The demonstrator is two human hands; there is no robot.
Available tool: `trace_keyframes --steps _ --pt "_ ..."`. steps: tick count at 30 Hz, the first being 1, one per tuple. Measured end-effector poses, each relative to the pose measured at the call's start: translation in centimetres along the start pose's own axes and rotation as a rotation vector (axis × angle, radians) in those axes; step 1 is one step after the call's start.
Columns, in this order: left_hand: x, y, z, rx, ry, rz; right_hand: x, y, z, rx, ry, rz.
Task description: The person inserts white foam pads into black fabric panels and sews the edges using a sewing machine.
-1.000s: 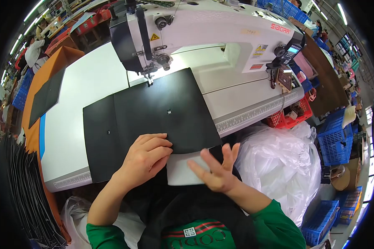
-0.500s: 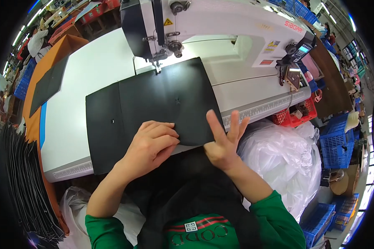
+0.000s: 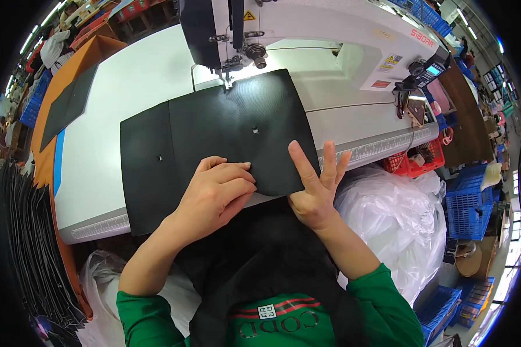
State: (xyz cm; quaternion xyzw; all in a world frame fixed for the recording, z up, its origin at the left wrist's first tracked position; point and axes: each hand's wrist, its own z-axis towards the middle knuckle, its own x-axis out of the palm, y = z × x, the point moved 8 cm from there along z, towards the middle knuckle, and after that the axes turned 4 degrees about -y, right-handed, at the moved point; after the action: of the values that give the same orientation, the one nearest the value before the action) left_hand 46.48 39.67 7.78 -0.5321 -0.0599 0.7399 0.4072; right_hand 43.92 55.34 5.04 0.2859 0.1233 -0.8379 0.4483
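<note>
A large black panel [image 3: 214, 133] with two small holes lies on the white machine table [image 3: 110, 144]. Its far edge reaches the presser foot [image 3: 228, 84] of the sewing machine. My left hand [image 3: 217, 194] rests at the panel's near edge, with its fingers together on top and the thumb low at the edge. At the near right corner, my right hand [image 3: 317, 188] has thumb and index finger pinched on the panel. Its other three fingers stick up, spread apart. The undersides of both grips are hidden.
More black pieces [image 3: 69, 107] lie on orange material [image 3: 46, 130] at the left, above a hanging stack of black strips [image 3: 37, 243]. White plastic bags [image 3: 388, 220] bulge at the right, by a red basket [image 3: 425, 159] and blue crates [image 3: 469, 196]. A phone [image 3: 415, 109] lies beside the machine.
My right hand came from open beside the panel's near edge to a pinch at its corner. A pale piece below that edge is now mostly hidden. The whole view has shifted.
</note>
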Motion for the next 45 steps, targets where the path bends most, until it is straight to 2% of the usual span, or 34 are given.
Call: trace_keyframes --steps 4,8,11,12,15,16,19,20,23,24,27,35,45 --pt "0.3 -0.3 -0.1 0.016 -0.009 0.061 -0.3 0.2 0.4 0.027 0.014 -0.071" --pt "0.8 -1.5 -0.1 0.065 -0.101 0.191 -1.6 -0.1 1.2 0.1 0.164 -0.124" --pt "1.2 -1.3 -0.2 0.106 -0.07 0.231 -2.4 0.3 2.8 0.197 0.436 0.032" --pt "0.9 -1.2 -0.2 0.103 -0.076 0.236 -2.3 0.1 3.1 0.189 0.435 0.035" --pt "0.5 -0.6 -0.4 0.108 0.014 0.201 -1.7 0.5 4.5 0.087 0.43 0.522" --pt "0.4 -0.7 -0.4 0.108 0.016 0.203 -0.5 0.2 4.9 0.087 0.428 0.524" --pt "0.6 -0.7 -0.6 0.096 0.14 0.215 4.4 1.1 6.2 -0.185 0.42 0.382" --pt "0.2 -0.5 -0.6 0.093 0.138 0.22 4.5 1.1 6.3 -0.19 0.417 0.385" --pt "-0.8 1.2 -0.7 -0.018 0.183 -0.067 4.3 1.3 6.0 -0.279 0.451 0.453" --pt "-0.8 1.8 -0.4 -0.023 0.178 -0.067 4.0 1.2 6.0 -0.285 0.453 0.456" --pt "-1.0 4.3 1.1 0.052 0.069 0.302 3.1 2.1 5.6 -0.381 0.528 0.51" --pt "-1.2 8.1 4.1 -0.019 0.071 0.359 3.4 1.5 5.8 -0.374 0.583 0.631" --pt "-0.8 7.9 3.3 -0.032 -0.015 0.4 4.3 1.0 5.6 -0.313 0.603 0.653"
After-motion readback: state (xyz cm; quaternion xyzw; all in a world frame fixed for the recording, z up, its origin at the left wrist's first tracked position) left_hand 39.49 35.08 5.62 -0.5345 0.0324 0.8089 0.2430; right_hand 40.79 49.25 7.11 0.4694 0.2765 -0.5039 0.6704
